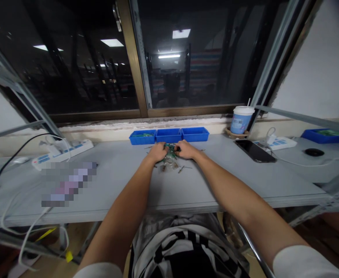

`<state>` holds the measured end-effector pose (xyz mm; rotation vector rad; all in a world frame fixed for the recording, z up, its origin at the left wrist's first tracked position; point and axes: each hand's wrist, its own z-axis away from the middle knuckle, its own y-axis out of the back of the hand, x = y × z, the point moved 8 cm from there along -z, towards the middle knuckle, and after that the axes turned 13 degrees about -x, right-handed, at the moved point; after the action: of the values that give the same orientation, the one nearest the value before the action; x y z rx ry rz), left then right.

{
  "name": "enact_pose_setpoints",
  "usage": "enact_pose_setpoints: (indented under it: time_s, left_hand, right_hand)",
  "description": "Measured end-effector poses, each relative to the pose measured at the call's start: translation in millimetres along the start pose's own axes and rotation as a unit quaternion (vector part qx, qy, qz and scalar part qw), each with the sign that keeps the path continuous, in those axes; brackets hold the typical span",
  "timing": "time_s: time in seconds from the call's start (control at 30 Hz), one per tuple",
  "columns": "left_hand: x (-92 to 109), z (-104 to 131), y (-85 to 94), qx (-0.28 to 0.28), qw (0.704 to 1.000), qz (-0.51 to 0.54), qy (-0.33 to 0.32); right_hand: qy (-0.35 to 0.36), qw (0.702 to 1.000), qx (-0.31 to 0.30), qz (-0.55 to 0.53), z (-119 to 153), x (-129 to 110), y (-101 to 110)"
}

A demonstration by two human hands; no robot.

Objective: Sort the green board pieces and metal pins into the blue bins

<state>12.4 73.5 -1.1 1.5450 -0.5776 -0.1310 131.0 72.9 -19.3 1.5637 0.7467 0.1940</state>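
Both hands rest at a small pile of green pieces (171,150) on the grey table, just in front of three blue trays. My left hand (158,151) touches the pile's left side with its fingers curled; what they hold, if anything, is too small to make out. On the right side, my right hand (185,149) has its fingers bent together at the pile, around something dark and small. A clear plastic bag (168,164) lies below the pile, between the wrists. Thin metal pieces (181,169) lie beside the bag. The left blue tray (142,142) holds green pieces.
A middle tray (168,138) and right tray (195,137) stand by the window. A cup (241,120), black phone (255,151) and power strip (282,143) are on the right. Another power strip (62,154), cables and a blurred-out object (71,184) lie left.
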Motion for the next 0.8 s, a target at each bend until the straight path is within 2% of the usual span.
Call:
enact_pose_setpoints:
  time_s: [0.17,0.33,0.53,0.8]
  left_hand:
    - [3.2,-0.3,-4.8,-0.019,1.000,-0.011,-0.011]
    - [3.6,-0.4,0.1,0.013,1.000,0.002,-0.021]
    - [18.2,2.5,10.9,0.056,0.994,0.014,-0.097]
    - [28.7,7.0,17.8,0.099,0.979,0.033,-0.174]
  right_hand:
    - [0.001,1.000,-0.007,0.023,-3.5,0.7,-3.6]
    - [-0.007,0.999,0.025,0.043,0.2,-1.4,5.1]
    - [-0.036,0.997,0.074,0.010,8.7,-6.5,24.4]
    - [-0.013,0.992,0.112,-0.051,9.7,-10.7,30.2]
